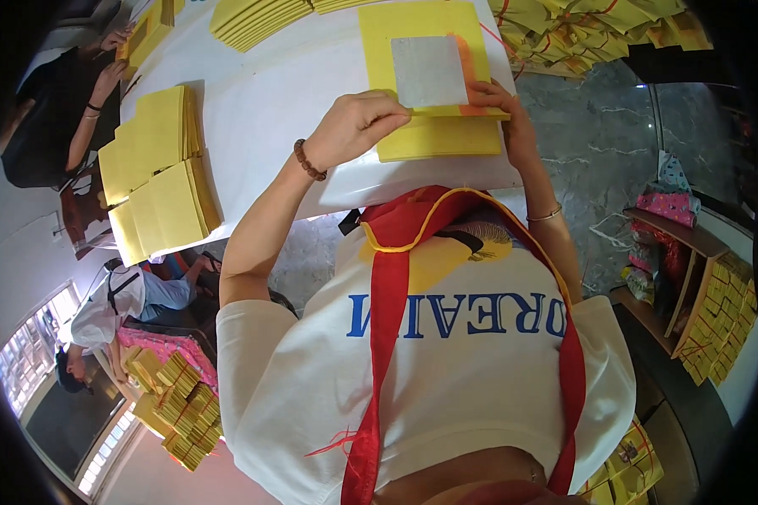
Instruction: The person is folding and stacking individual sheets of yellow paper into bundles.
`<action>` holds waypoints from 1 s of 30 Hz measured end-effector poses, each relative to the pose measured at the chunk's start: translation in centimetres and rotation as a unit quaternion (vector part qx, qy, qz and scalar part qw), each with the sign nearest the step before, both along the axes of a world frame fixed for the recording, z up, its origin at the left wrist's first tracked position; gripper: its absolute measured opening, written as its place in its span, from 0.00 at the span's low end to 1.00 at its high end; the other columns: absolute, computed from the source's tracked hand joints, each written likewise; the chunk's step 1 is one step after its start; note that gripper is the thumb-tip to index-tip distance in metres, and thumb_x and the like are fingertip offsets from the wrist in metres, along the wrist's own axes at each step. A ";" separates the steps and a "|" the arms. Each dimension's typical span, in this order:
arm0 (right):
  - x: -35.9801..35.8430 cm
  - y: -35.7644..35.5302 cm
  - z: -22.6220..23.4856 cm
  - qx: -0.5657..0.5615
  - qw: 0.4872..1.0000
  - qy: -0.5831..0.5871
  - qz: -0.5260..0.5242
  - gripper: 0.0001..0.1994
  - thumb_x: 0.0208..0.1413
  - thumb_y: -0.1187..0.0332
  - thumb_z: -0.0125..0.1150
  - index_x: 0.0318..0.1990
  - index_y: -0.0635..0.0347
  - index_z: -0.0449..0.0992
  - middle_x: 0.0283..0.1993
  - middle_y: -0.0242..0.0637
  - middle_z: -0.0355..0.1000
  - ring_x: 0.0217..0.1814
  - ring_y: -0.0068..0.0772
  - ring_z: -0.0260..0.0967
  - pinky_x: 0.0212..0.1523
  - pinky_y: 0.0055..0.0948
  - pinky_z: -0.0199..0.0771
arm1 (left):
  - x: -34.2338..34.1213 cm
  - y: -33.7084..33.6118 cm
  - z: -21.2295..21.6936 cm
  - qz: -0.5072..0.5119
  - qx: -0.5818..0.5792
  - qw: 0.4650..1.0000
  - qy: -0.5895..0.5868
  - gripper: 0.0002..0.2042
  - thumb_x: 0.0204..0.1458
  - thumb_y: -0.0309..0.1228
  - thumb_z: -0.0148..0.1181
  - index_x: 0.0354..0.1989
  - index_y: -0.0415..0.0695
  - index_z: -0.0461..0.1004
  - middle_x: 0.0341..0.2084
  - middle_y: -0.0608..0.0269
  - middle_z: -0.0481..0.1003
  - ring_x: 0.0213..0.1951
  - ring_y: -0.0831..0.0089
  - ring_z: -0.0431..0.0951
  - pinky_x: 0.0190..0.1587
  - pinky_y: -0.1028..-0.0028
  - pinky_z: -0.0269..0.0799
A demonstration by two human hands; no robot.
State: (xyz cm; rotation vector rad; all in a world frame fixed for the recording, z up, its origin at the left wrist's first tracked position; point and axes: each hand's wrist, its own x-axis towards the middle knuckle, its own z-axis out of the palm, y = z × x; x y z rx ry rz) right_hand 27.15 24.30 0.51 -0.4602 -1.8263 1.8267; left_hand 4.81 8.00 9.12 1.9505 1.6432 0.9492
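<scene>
In front of me lies a yellow paper sheet (379,50) with a silver-grey square (429,71) and an orange strip along the square's right side. Its near edge is lifted into a narrow fold. My left hand (360,126) pinches the left end of that fold between thumb and fingers. At the right end, my right hand (511,118) grips the same edge, fingers on top over the orange strip; its thumb is mostly hidden. More yellow paper (438,139) shows beneath, toward the table's near edge.
Stacks of yellow paper (164,168) lie at the left of the white table (261,101), with another stack (257,18) at the far side. Tied yellow bundles (581,34) are piled far right. A person in black (55,126) handles yellow paper at left; another person (109,303) sits lower left.
</scene>
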 end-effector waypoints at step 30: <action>0.1 0.2 0.2 0.038 0.999 -0.022 0.017 0.15 0.49 0.77 0.55 0.46 0.56 0.73 0.58 0.32 0.63 0.69 0.37 0.45 0.65 0.34 0.48 | 0.7 -0.1 0.3 0.070 -0.147 0.978 -0.134 0.09 0.51 0.31 0.52 0.31 0.37 0.75 0.18 0.60 0.72 0.21 0.75 0.69 0.25 0.76 0.65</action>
